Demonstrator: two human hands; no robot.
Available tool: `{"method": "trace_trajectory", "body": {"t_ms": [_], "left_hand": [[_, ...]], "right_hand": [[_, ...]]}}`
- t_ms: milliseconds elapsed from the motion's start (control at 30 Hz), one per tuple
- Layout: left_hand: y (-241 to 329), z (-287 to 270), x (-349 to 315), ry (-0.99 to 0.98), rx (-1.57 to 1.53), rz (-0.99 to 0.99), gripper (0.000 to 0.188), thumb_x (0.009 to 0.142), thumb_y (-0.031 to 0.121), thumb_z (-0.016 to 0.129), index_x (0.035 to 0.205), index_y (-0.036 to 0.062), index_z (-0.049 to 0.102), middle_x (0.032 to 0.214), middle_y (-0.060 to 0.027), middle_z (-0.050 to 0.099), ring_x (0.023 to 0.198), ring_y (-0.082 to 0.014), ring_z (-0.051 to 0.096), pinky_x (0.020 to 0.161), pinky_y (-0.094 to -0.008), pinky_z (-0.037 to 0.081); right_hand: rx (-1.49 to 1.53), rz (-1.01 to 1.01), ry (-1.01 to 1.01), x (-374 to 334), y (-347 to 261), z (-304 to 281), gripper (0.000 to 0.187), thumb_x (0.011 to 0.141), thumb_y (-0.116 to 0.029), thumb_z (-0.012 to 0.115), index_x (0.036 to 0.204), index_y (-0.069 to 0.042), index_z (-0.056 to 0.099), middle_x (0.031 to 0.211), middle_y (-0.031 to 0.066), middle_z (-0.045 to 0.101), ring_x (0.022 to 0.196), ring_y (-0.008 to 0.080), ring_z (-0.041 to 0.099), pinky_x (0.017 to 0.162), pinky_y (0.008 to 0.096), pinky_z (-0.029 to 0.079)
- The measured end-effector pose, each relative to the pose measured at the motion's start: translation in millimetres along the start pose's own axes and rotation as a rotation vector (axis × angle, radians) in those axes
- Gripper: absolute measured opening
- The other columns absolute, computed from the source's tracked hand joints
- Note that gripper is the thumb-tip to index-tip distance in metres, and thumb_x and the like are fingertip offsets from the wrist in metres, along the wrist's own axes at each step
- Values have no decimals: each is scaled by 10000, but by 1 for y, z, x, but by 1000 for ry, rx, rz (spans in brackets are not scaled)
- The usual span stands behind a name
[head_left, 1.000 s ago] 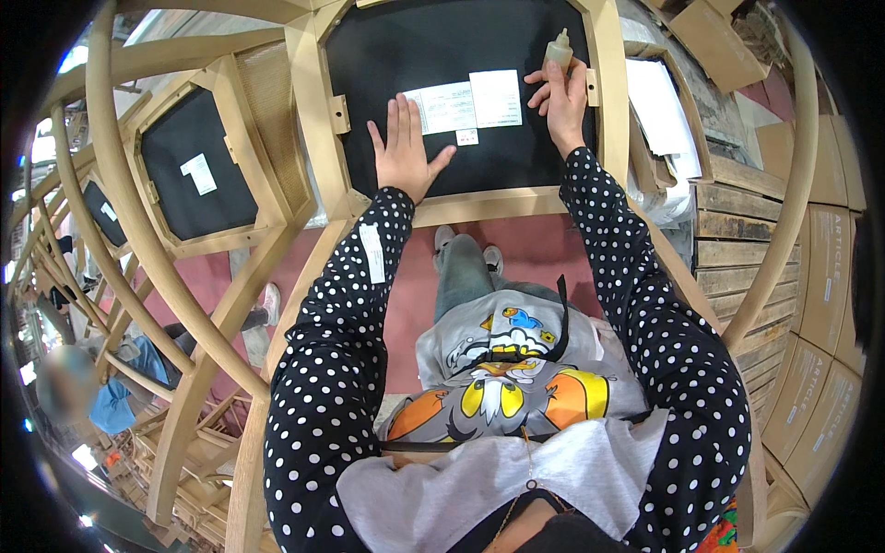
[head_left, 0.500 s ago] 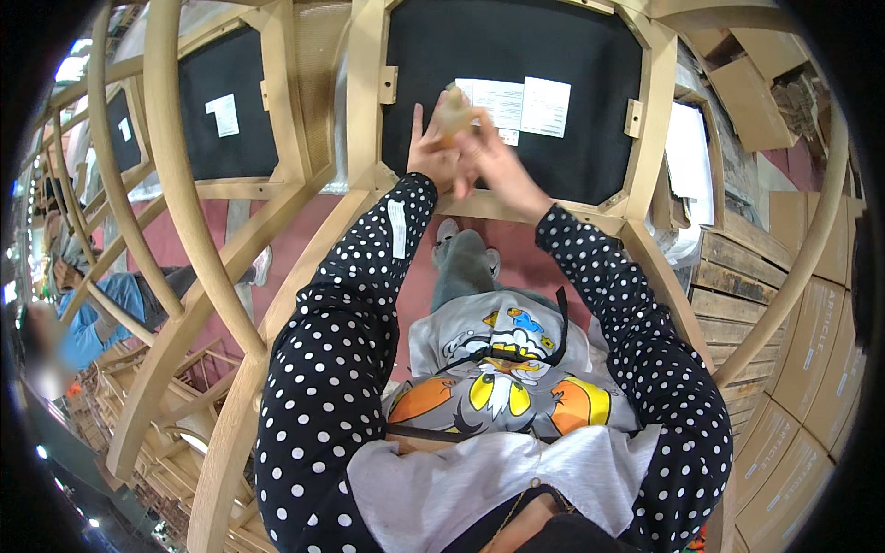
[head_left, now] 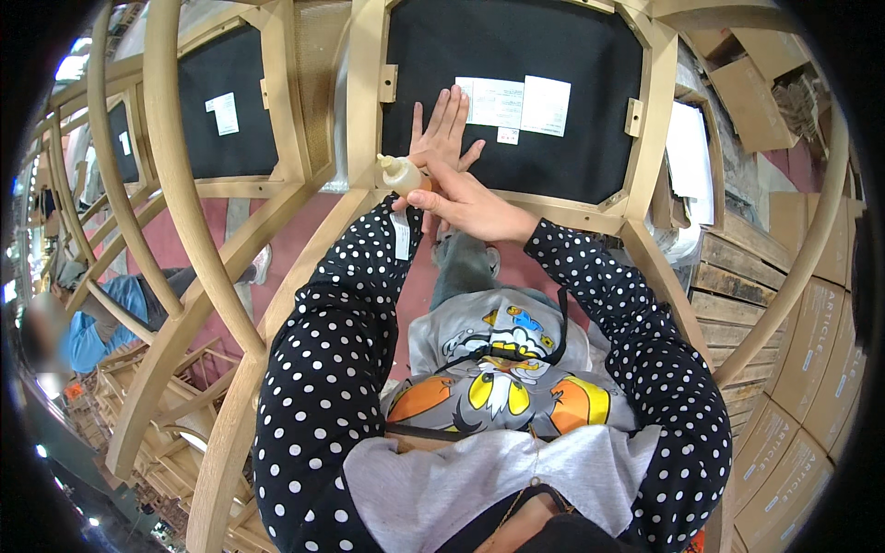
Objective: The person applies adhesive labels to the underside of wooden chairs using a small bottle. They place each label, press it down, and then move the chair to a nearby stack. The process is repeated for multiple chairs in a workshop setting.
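An upturned wooden chair stands before me, its black seat underside facing me with white labels stuck on it. My left hand lies flat on the black underside, fingers apart, just left of the labels. My right hand crosses over my left wrist and grips a small pale squeeze bottle. The bottle's tip points left toward the lower left corner of the wooden seat frame. Both arms wear black sleeves with white dots.
More upturned chairs of the same kind line up to the left, their curved legs arching toward me. Stacked wooden pallets and cardboard boxes fill the right side. A person in blue sits low at the left.
My right hand has carried the bottle from the upper right of the seat across to its lower left corner. My left hand has stayed on the black underside.
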State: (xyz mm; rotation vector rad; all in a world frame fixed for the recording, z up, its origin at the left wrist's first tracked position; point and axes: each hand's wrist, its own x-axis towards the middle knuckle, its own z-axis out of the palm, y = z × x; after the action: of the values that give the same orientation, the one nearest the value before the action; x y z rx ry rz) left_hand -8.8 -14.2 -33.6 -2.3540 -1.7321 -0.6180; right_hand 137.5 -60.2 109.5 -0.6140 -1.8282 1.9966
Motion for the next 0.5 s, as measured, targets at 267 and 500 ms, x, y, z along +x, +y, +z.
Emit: {"method": "trace_trajectory", "body": {"t_ms": [267, 500], "left_hand": [[1, -2, 0, -6, -10, 3, 910, 960, 539, 574, 1641, 66, 197, 1723, -116, 143, 1598, -249, 105, 1229, -639, 151], [2, -4, 2, -19, -11, -10, 918, 961, 533, 574, 1649, 81, 168, 1726, -109, 132, 1600, -247, 91, 1232, -634, 140]], "right_hand": [[-85, -137, 11, 14, 17, 1, 525, 1072, -434, 522, 1394, -31, 425, 1129, 168, 673, 865, 195, 703, 723, 314, 568], [8, -117, -2, 23, 19, 3, 508, 1069, -422, 533, 1373, -25, 446, 1104, 196, 643, 886, 227, 703, 829, 351, 552]]}}
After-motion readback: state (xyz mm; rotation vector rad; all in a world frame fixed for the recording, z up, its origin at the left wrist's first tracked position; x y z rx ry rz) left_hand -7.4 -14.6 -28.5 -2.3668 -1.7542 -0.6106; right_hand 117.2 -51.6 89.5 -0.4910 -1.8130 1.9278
